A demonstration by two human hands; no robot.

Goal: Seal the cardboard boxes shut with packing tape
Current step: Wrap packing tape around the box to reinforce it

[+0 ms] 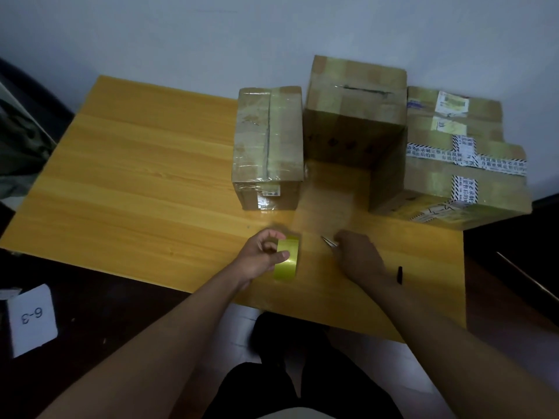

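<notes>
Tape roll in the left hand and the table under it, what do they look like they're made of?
The tape roll looks like glossy yellowish plastic film; light glints off its wound face. The table looks like wood or wood-look laminate: honey-coloured planks with grain lines and a soft sheen. I can't tell which from here.

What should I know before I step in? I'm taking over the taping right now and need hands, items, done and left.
Left hand: shut on the tape roll, low over the table.
Right hand: holds a thin metal tool, probably scissors; a black piece lies beside it.
Three boxes at the far right: small box, tall box, wide box.
Done: small and wide boxes look taped.
Left: the tall box's top seam appears slit open.
</notes>
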